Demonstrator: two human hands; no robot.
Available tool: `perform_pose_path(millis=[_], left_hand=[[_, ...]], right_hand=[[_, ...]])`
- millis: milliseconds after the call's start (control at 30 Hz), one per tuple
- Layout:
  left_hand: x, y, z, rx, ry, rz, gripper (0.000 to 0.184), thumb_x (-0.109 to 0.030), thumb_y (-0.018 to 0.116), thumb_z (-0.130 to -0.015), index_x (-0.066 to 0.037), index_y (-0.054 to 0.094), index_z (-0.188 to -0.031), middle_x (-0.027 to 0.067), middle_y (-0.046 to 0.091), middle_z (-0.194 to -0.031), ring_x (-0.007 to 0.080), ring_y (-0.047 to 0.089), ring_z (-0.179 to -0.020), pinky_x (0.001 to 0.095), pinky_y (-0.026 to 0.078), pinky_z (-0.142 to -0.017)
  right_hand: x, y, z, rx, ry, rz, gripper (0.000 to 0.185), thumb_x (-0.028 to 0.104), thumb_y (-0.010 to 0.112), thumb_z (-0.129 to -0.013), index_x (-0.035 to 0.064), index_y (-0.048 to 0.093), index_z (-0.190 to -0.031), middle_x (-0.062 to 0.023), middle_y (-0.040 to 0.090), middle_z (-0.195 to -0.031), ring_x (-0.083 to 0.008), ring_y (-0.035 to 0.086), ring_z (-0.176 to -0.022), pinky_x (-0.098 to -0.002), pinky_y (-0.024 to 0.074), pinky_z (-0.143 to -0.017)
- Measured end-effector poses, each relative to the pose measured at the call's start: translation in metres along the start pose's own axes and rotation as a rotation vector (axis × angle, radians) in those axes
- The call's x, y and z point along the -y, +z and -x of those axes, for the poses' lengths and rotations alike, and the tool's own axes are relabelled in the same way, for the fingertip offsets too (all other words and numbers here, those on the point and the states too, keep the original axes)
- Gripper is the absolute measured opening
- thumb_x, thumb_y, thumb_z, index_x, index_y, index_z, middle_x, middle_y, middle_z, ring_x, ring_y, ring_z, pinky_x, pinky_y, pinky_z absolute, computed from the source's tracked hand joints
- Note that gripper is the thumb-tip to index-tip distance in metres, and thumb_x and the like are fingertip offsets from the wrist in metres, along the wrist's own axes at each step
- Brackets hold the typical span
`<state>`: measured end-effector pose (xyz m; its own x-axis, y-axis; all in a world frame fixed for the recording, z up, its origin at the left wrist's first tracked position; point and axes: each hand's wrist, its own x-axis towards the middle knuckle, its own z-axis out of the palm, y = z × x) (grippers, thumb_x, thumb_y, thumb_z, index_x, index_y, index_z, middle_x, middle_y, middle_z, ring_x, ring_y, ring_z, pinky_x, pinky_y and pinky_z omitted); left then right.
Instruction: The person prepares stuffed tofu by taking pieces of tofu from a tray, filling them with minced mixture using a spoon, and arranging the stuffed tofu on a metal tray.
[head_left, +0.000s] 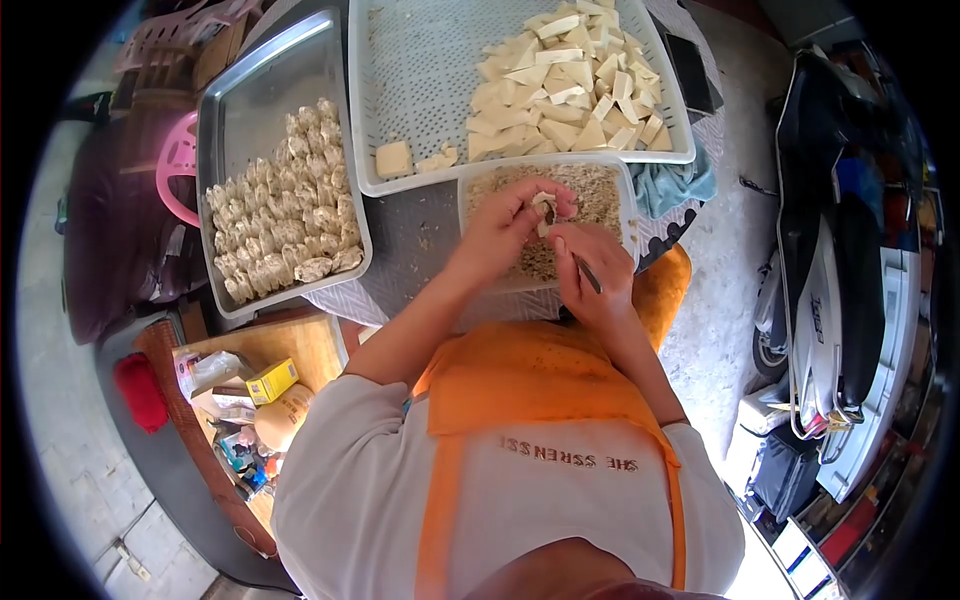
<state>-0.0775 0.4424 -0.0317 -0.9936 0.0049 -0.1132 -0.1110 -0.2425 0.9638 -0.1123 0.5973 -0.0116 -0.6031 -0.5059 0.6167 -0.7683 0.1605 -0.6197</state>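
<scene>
My left hand (507, 225) is closed around a small pale tofu piece (543, 203), held up above a clear plastic box (465, 200) of brown crumbly filling (598, 185). A bit of dark filling shows at the piece. Close beside it, my right hand (597, 268) grips a thin metal utensil (588, 274), its tip hidden by the fingers. Beyond the box, a white perforated tray (420, 90) bears a heap of pale tofu wedges (570, 85). To the left, a metal tray (265, 85) holds rows of pale stuffed pieces (285, 210).
A blue cloth (670, 185) lies right of the box, and a dark flat object (690, 75) sits by the white tray. At lower left stands a wooden table (310, 345) with a yellow box (272, 381). A scooter (825, 300) is parked at right.
</scene>
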Motion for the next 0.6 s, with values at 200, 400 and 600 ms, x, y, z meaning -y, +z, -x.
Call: perform_pose_path(millis=[200, 400, 600], left_hand=[[-0.009, 0.003, 0.0, -0.168, -0.083, 0.231, 0.027, 0.0, 0.041, -0.092, -0.005, 0.056, -0.113, 0.0049, 0.061, -0.111, 0.0129, 0.058, -0.1, 0.0251, 0.047, -0.084], [0.006, -0.003, -0.007, -0.193, 0.14, 0.1, 0.025, 0.005, 0.047, -0.087, -0.005, 0.056, -0.108, 0.0082, 0.059, -0.114, 0.013, 0.057, -0.104, 0.0253, 0.048, -0.084], [-0.003, -0.008, -0.001, -0.235, -0.003, 0.11, 0.026, 0.004, 0.045, -0.086, -0.005, 0.057, -0.107, 0.0085, 0.058, -0.115, 0.0133, 0.057, -0.103, 0.0256, 0.046, -0.086]], right_hand=[[-0.005, -0.011, -0.003, -0.184, 0.543, -0.331, 0.012, -0.001, 0.054, -0.089, -0.0055, 0.064, -0.084, -0.014, 0.066, -0.082, -0.0254, 0.066, -0.07, -0.0339, 0.0523, -0.062], [-0.032, -0.008, -0.022, 0.345, 0.487, 0.303, 0.017, 0.012, 0.055, -0.09, -0.002, 0.065, -0.087, -0.0205, 0.065, -0.083, -0.0366, 0.063, -0.069, -0.0375, 0.0501, -0.059], [-0.038, -0.006, -0.01, 0.222, 0.809, -0.33, 0.028, 0.018, 0.049, -0.098, -0.0062, 0.063, -0.093, -0.0091, 0.066, -0.078, -0.0136, 0.062, -0.063, -0.0255, 0.0517, -0.06]])
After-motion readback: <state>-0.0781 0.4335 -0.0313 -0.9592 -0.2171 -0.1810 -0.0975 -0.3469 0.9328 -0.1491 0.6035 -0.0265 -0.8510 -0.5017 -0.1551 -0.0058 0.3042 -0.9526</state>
